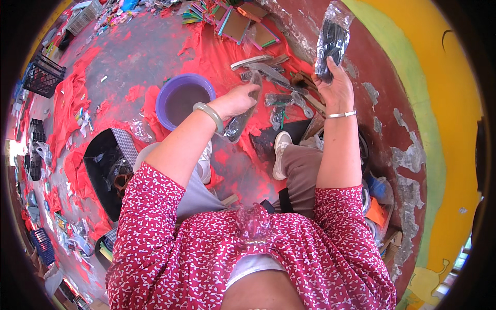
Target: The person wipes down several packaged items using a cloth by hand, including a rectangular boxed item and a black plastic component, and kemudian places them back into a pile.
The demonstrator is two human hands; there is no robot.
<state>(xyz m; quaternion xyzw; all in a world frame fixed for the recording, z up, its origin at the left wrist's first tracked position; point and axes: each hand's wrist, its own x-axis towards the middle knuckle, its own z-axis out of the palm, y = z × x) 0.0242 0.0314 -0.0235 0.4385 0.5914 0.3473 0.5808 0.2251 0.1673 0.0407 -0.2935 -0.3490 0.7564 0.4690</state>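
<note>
My right hand point(337, 92) is raised beside the wall, closed on the lower end of a black item in a clear plastic sleeve point(333, 37). The wrapped item stands nearly upright; its kind is not clear. Nearer the middle, my left hand point(238, 102) grips a flat, dark, long item in clear plastic point(236, 127), which slants down below the fingers. Several more plastic-wrapped items point(279, 99) lie on the red cloth point(219, 62) between and beyond my hands. Some look like dark, long-handled pieces; the film hides their details.
A purple basin point(161, 109) with murky liquid stands left of my left hand. A black bin point(98, 157) is by my left leg. Coloured boards point(235, 23) lie at the far side. The peeling red wall point(385, 98) runs along the right. A black crate point(44, 77) stands far left.
</note>
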